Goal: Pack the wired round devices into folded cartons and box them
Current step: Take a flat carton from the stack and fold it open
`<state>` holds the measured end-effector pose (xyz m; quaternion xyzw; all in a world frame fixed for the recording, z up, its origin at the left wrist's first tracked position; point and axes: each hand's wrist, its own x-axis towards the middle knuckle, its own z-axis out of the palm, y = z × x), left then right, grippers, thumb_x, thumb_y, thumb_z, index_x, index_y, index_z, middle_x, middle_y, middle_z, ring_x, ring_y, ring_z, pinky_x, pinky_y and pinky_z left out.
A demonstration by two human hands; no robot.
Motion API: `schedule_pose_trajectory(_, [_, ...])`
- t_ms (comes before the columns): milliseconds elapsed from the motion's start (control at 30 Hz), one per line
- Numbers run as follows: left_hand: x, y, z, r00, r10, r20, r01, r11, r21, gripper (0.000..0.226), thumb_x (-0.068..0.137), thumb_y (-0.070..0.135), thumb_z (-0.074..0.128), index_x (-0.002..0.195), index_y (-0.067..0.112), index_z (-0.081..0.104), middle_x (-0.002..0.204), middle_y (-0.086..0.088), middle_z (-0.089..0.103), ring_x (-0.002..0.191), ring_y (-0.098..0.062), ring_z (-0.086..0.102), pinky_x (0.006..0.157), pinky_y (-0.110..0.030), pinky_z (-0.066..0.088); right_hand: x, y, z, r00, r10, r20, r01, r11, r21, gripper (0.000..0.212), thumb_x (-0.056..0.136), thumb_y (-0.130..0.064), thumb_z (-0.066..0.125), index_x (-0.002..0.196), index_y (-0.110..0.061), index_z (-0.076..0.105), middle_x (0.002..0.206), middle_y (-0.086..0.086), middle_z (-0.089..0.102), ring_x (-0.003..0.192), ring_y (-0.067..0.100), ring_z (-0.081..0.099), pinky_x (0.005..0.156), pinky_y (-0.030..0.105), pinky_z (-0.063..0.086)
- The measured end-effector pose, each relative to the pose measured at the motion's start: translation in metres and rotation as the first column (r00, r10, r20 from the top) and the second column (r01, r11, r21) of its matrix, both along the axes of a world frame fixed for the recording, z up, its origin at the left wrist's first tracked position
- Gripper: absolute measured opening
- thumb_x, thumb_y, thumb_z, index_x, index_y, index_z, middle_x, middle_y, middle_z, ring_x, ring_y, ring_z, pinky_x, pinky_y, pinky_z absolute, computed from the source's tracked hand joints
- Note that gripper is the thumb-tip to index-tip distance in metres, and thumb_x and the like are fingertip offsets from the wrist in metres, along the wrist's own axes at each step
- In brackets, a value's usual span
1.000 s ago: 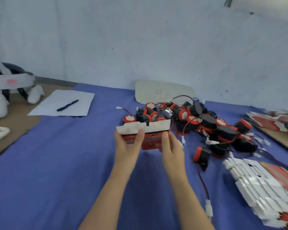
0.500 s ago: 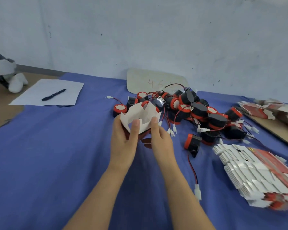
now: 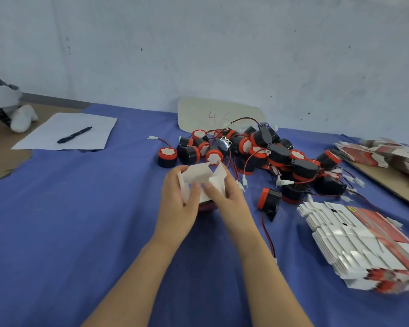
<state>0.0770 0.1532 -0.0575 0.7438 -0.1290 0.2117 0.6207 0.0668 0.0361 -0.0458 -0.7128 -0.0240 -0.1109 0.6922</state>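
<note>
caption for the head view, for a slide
The left hand and right hand hold a half-folded white carton over the blue cloth, wired round devices piled behind, flat cartons at right

Red, black and white on a blue cloth [image 3: 80, 208]

The round devices [image 3: 273, 153] are black with red rims and white faces, on red and black wires [image 3: 268, 234]. The carton [image 3: 196, 173] is white inside, the flat cartons [image 3: 354, 241] white and red. A black pen [image 3: 75, 135] lies on white paper [image 3: 45, 138].
</note>
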Motion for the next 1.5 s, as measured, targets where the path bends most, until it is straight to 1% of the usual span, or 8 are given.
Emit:
schedule_pose_trajectory(267, [0.000,-0.001,0.003,0.995,0.013,-0.099,-0.012,1.000,0.014,0.059,0.087,-0.013,0.034,0.125,0.032,0.041,0.125,0.010,0.047,0.113,-0.006,0.046,0.091,-0.015,0.040,-0.002,0.021,-0.010,0.964,-0.190,0.186,0.222,0.960,-0.169,0.052,0.097,0.000,0.033,0.132,-0.037,0.041,0.103,-0.009,0.059,0.067,-0.002,0.051,0.057,0.012,0.041])
schedule_pose_trajectory(400, [0.003,0.002,0.003,0.994,0.014,-0.112,-0.017,0.999,-0.030,0.060,0.084,-0.014,0.030,0.126,0.025,0.048,0.125,0.004,0.055,0.112,-0.014,0.051,0.093,-0.026,0.046,-0.007,0.020,-0.007,0.937,-0.194,0.291,0.247,0.956,-0.158,0.044,0.092,0.002,0.043,0.103,-0.040,0.044,0.108,-0.004,0.060,0.086,0.006,0.055,0.069,0.021,0.044])
schedule_pose_trajectory(567, [0.011,0.011,0.007,0.987,0.078,-0.139,-0.094,0.989,-0.112,0.048,0.090,-0.007,0.034,0.111,0.035,0.046,0.101,0.019,0.055,0.090,0.003,0.054,0.071,-0.005,0.042,-0.008,0.027,-0.005,0.972,-0.032,0.231,0.075,0.980,-0.182,0.024,0.091,-0.031,0.058,0.115,-0.036,0.056,0.113,-0.017,0.064,0.107,0.003,0.059,0.090,0.023,0.049])
schedule_pose_trajectory(767, [0.003,0.004,0.005,0.992,-0.071,-0.107,0.072,0.997,0.005,0.046,0.094,-0.001,0.038,0.131,0.025,0.045,0.131,0.005,0.050,0.119,-0.009,0.048,0.097,-0.018,0.039,0.000,0.016,-0.004,0.988,-0.127,0.092,0.126,0.992,0.010,0.032,0.093,-0.003,0.048,0.106,-0.032,0.052,0.102,-0.004,0.065,0.088,0.012,0.061,0.076,0.030,0.053])
schedule_pose_trajectory(933, [-0.003,0.002,0.009,0.918,-0.349,-0.187,0.313,0.929,-0.198,0.026,0.094,0.052,0.041,0.120,0.057,0.041,0.124,0.036,0.046,0.118,0.021,0.038,0.095,-0.006,0.035,0.003,0.007,-0.007,0.984,-0.173,0.052,0.174,0.984,-0.022,0.049,0.086,0.005,0.045,0.107,-0.039,0.051,0.104,-0.005,0.062,0.075,0.006,0.055,0.064,0.019,0.048])
schedule_pose_trajectory(1067, [-0.006,0.000,0.008,0.939,-0.285,-0.192,0.271,0.958,-0.096,0.034,0.102,0.036,0.028,0.130,0.055,0.025,0.124,0.040,0.036,0.110,0.032,0.033,0.082,0.008,0.028,0.001,0.005,-0.008,0.985,-0.159,0.064,0.158,0.987,0.030,0.044,0.086,0.007,0.045,0.095,-0.034,0.059,0.088,-0.010,0.063,0.078,0.009,0.054,0.071,0.032,0.048])
schedule_pose_trajectory(1233, [-0.004,-0.004,0.005,0.962,-0.192,-0.195,0.189,0.981,-0.032,0.053,0.100,0.036,0.030,0.150,0.032,0.011,0.135,0.022,0.035,0.117,0.003,0.040,0.076,0.008,0.031,0.002,0.006,-0.008,0.987,-0.148,0.066,0.140,0.984,0.113,0.043,0.089,0.008,0.045,0.098,-0.030,0.061,0.094,-0.006,0.066,0.085,0.011,0.058,0.077,0.037,0.050])
schedule_pose_trajectory(1500, [0.002,-0.001,0.000,0.980,-0.104,-0.167,0.087,0.991,-0.102,0.051,0.090,-0.008,0.035,0.120,0.033,0.044,0.117,0.014,0.053,0.100,0.002,0.052,0.071,0.000,0.040,0.001,0.013,-0.008,0.992,-0.098,0.077,0.095,0.994,0.051,0.043,0.088,0.006,0.046,0.100,-0.032,0.063,0.101,-0.007,0.066,0.092,0.010,0.059,0.082,0.035,0.051])
